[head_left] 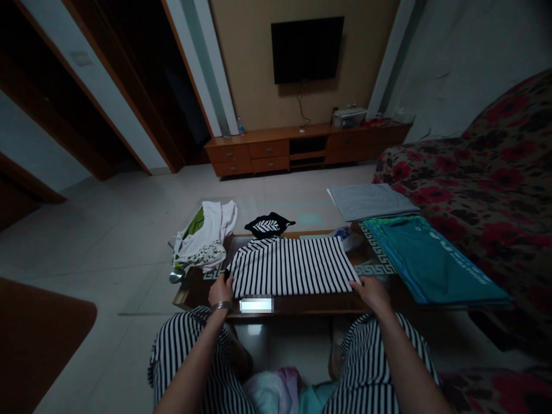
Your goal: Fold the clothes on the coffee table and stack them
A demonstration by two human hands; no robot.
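Note:
A black-and-white striped garment (290, 266) lies folded flat on a low dark table (297, 305) in front of me. My left hand (221, 290), with a bracelet on the wrist, pinches its near left corner. At the near right corner my right hand (371, 291) grips the edge. A small black piece with a white leaf pattern (269, 225) lies just beyond the striped garment.
A heap of white and green clothes (202, 238) sits at the table's left end. Folded teal garments (426, 261) and a grey one (371, 200) lie to the right, beside a red floral sofa (487, 184). More clothes (280, 391) rest on my lap. A TV cabinet (302, 148) stands at the far wall.

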